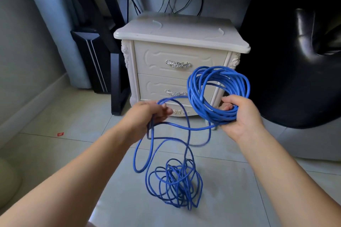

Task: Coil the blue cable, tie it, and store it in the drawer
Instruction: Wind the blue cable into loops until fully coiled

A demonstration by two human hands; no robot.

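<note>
Head cam, left to right. Far left there's a bit of red scrap point(60, 134) on the floor point(73, 108), nothing to do with the job. Left hand point(147, 114) has its fingers curled round a loose run of the cable point(219, 116), so it's feeding slack. Below and between the arms sits a messy pile point(177, 188) of uncoiled loops, which looks like a fair chunk left to wind. Behind that is the nightstand point(177, 31), and every drawer I can see is closed.

Right hand point(241, 116) is wrapped round the bottom of the coil point(193, 96), holding it up in front of the nightstand's right corner. A black chair point(304, 61) is far right.

Handling-wise, I reckon it's light but springy. The loops are already splaying at the top of the coil, so it'll want to pop open if the grip slackens. The jacket looks smooth, probably a bit slippery. Best to keep clamping the whole bundle at one spot and let the left hand slide along the strand rather than yank it, since that pile looks ready to snag. Tie it across the bundle right beside the grip.
</note>
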